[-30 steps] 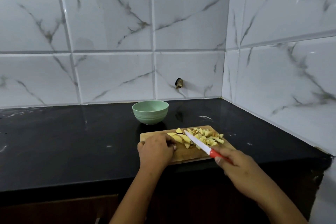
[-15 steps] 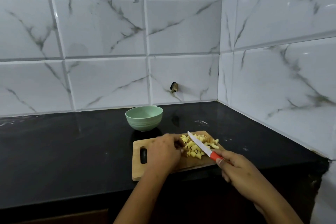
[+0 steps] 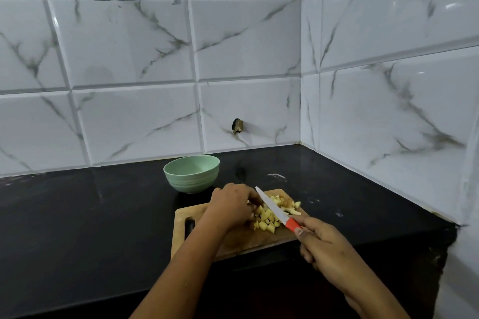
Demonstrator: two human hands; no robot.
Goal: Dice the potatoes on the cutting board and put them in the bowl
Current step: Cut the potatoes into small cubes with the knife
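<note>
A wooden cutting board (image 3: pixel 197 234) lies near the counter's front edge with a pile of diced yellow potato pieces (image 3: pixel 269 217) on its right half. My left hand (image 3: pixel 230 206) rests on the pile's left side, fingers curled over the pieces there. My right hand (image 3: pixel 324 246) grips the red handle of a white-bladed knife (image 3: pixel 272 206), whose blade slants over the pile with its tip pointing back-left. A light green bowl (image 3: pixel 191 172) stands just behind the board; no potato shows inside it.
The black counter (image 3: pixel 90 215) stretches left. White marble-patterned tiles form the back wall and a side wall (image 3: pixel 388 111) close on the right. A small dark stub (image 3: pixel 237 125) sticks out of the back wall behind the board.
My left hand slid right along the board onto the potato pile, uncovering the board's handle hole. The bigger slices seen earlier are no longer visible. The knife stays angled over the pile.
</note>
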